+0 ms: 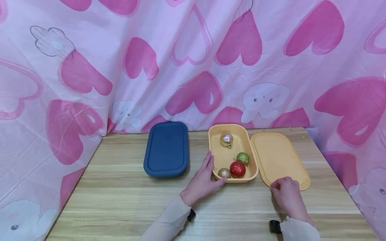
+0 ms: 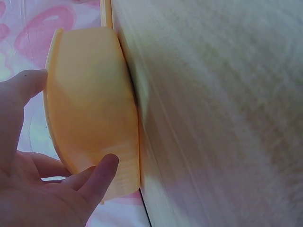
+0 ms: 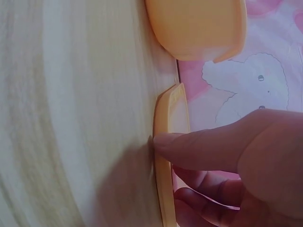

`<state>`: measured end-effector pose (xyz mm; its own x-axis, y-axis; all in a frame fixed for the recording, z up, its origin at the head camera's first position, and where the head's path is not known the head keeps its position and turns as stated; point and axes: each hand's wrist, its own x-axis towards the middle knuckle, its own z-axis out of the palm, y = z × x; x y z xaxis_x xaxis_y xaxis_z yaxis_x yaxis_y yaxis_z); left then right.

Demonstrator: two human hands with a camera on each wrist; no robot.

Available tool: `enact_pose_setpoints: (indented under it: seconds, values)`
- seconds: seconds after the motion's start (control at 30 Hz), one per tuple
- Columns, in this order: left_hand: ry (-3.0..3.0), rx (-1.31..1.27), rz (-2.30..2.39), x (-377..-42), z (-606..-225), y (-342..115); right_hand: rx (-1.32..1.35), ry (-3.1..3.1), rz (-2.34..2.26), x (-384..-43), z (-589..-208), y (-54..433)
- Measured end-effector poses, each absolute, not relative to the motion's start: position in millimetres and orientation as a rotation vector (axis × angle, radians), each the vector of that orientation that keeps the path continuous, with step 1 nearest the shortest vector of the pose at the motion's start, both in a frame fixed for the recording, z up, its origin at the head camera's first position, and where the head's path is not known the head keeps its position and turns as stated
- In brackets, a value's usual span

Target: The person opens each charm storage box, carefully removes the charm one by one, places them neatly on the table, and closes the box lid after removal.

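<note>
- The right hand (image 1: 287, 195) is pinching the yellow lid (image 1: 278, 157) at its near left corner, thumb against the edge, other fingers curling.
- The left hand (image 1: 202, 180) is spreading around the near left corner of the yellow box (image 1: 222, 157), thumb touching the near rim, fingers lying against the left wall.
- Handling the lid well is probably calling for a firm pinch and a steady left hand, since a jolt could be setting the baubles rolling.
- Inside the box, a pinkish bauble (image 1: 226, 139) is resting far; a green bauble (image 1: 242, 158), a red bauble (image 1: 237, 169) and a pale gold bauble (image 1: 224, 173) are sitting near.
- The lid is lying just right of the box.
- Farther left, a lidded blue box (image 1: 166, 149) is standing apart.
- The wood-grain table (image 1: 129, 201) is supporting everything; pink heart-printed cloth (image 1: 193, 93) is hanging at the far side, left and right.
</note>
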<state>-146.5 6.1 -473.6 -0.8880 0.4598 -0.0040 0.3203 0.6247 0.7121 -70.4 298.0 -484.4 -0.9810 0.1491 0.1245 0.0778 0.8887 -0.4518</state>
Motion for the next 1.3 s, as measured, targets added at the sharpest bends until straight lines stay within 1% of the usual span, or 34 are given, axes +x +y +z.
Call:
enact_pose_setpoints:
  seconds: [0.47, 0.83, 1.07, 1.3]
  values:
    - [2.71, 0.687, 1.06, -148, -474, 5, -0.256, -3.014, 0.789, -72, -474, 301]
    - [2.728, 0.67, 1.068, -147, -471, 0, -0.219, -2.744, 0.909, -73, -461, 283]
    - [2.874, 0.739, 1.111, -144, -459, -19, -0.291, -2.592, 1.028, -81, -439, 262]
    - [3.037, 0.746, 1.238, -143, -447, -51, -0.295, -2.51, 1.156, -86, -418, 234]
